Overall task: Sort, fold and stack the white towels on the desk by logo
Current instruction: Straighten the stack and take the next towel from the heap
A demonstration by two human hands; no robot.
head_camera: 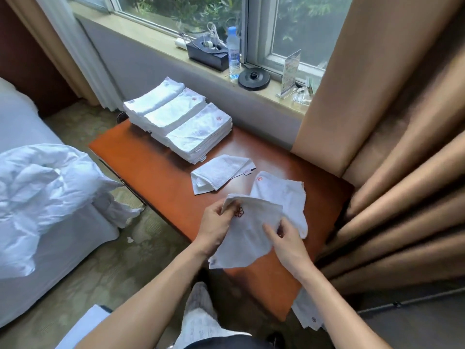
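Corners are the thing to get right in this step, which I judge to be opening out one white towel [249, 233] to read its mark and begin the fold. It hangs in the air just above the near part of the desk [151, 159], partly over a loose towel [279, 191] that lies flat with a red mark at its far corner. The left hand [216, 222] pinches the upper left corner between thumb and curled fingers, right beside the red flower logo [239, 212]. The right hand [285, 239] pinches the right edge lower down, forefinger stretched across the cloth. Held so, the cloth sags and its lower edge curls. To do it well, the right hand would best slide up to the matching top corner, so that the top edge pulls taut and the cloth hangs square. The fold should then leave the logo outward, since the piles show theirs on top. Three folded stacks [198, 132] stand side by side at the far end of the desk; the two nearer ones carry red marks, while the farthest one's mark is too faint to read. This piece looks to belong with a red pile. A crumpled towel [219, 173] lies between the stacks and the hands, and a hanging towel [308, 316] with a dark logo droops off the desk's near edge, so more remain to be done.
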